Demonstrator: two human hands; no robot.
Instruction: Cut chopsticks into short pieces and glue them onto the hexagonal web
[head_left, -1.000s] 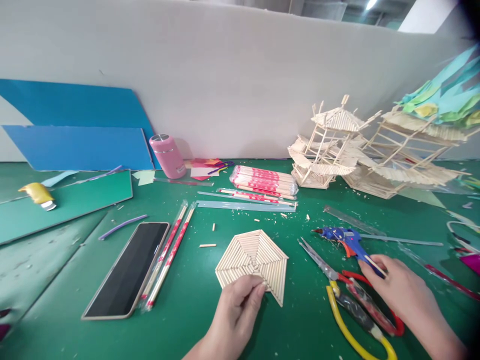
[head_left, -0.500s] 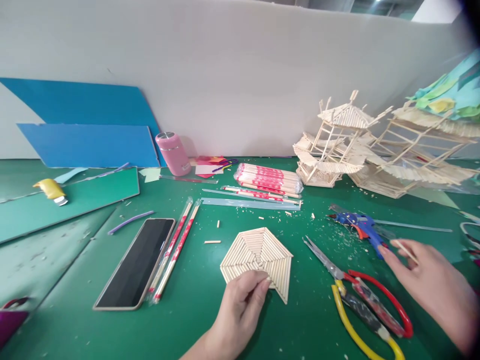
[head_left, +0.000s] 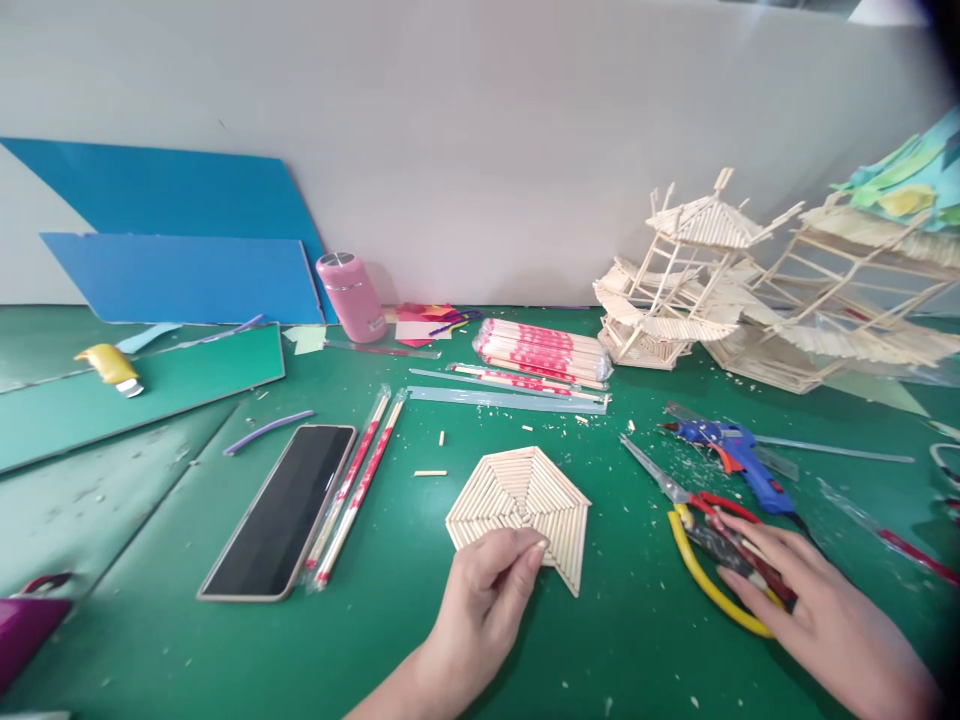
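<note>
Left grip: left hand point(head_left: 480, 590) pinches the near edge of the stick panel point(head_left: 519, 500), fingertips on top.
Stick panel: flat on the green worktop point(head_left: 390, 640), right of the phone point(head_left: 280, 510); pale sticks in concentric angled rows, its pointed tail aimed near-right.
Right grip: right hand point(head_left: 806, 610), fingers spread flat, rests on the scissors point(head_left: 712, 545), right of the panel; blades point far-left.

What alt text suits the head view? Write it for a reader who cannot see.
On a green table, the left hand pinches the near edge of a flat hexagonal stick panel, while the right hand rests on the scissors. A blue glue gun lies just beyond.
</note>
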